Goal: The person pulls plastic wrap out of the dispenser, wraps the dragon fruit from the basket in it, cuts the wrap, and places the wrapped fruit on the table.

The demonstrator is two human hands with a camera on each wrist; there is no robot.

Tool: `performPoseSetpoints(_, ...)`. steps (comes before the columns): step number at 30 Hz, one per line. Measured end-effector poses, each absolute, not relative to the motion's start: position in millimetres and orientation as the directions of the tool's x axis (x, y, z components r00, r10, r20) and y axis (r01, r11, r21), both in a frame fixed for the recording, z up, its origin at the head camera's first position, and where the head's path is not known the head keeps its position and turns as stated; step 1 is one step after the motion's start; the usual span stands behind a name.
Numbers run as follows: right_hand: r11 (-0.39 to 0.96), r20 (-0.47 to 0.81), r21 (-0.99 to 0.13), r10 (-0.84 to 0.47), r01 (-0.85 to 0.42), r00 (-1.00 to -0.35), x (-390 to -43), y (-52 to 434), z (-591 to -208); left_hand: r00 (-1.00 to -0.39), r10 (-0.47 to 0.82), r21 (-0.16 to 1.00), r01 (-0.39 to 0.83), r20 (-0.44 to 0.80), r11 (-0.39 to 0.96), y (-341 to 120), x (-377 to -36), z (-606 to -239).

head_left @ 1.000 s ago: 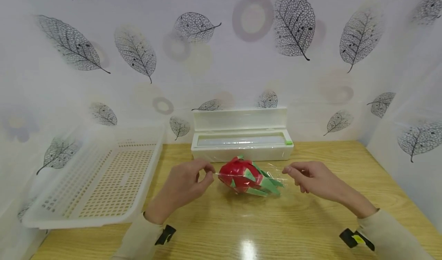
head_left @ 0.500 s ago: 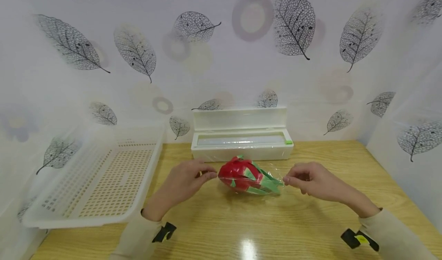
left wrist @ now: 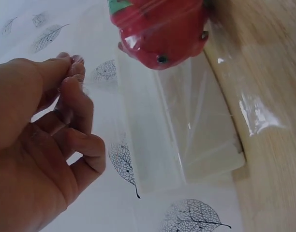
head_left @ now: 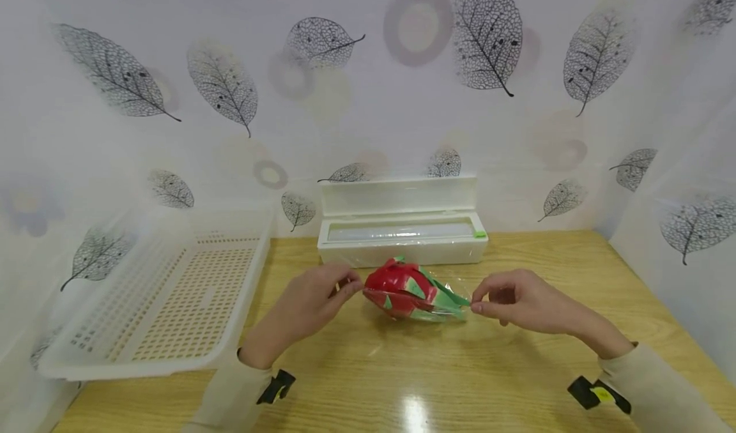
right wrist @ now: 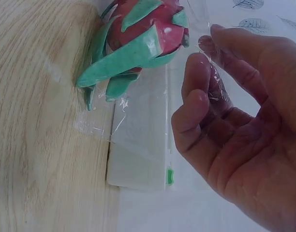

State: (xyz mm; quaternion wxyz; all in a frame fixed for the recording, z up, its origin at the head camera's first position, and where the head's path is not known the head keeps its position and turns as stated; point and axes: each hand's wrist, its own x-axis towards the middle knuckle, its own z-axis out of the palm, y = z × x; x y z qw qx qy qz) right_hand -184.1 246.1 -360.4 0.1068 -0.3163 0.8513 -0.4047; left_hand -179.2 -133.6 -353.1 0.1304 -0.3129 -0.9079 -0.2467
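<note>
Both hands (head_left: pixel 310 302) (head_left: pixel 520 302) pinch film (head_left: pixel 460 292) around the dragon fruit (head_left: pixel 411 289), dispenser (head_left: pixel 402 232) behind, basket (head_left: pixel 167 292) left.

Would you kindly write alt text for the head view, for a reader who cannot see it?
Two hands pinch clear plastic wrap over a red and green dragon fruit on a wooden table: left hand beside its red end, right hand by its green tips. Behind it stands an open wrap dispenser, with a white basket further left.

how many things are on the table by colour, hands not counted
white: 2, basket and wrap box
red and green: 1, dragon fruit
clear: 1, film over the fruit
total: 4
</note>
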Motion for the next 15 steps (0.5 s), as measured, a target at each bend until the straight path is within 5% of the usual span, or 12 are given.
performPoseSetpoints(7,0.441,0.094,-0.75,-0.667,-0.493,-0.739,-181.4,249.5,-356.3,-0.769,0.485,0.356,0.628,0.416,0.692,-136.0,-178.5,-352.5)
performPoseSetpoints(15,0.503,0.044,-0.743,-0.622,-0.442,-0.782,-181.5,254.9,-352.3,-0.786,0.511,0.403,0.617,0.347,0.676,-148.5,-181.9,-352.3)
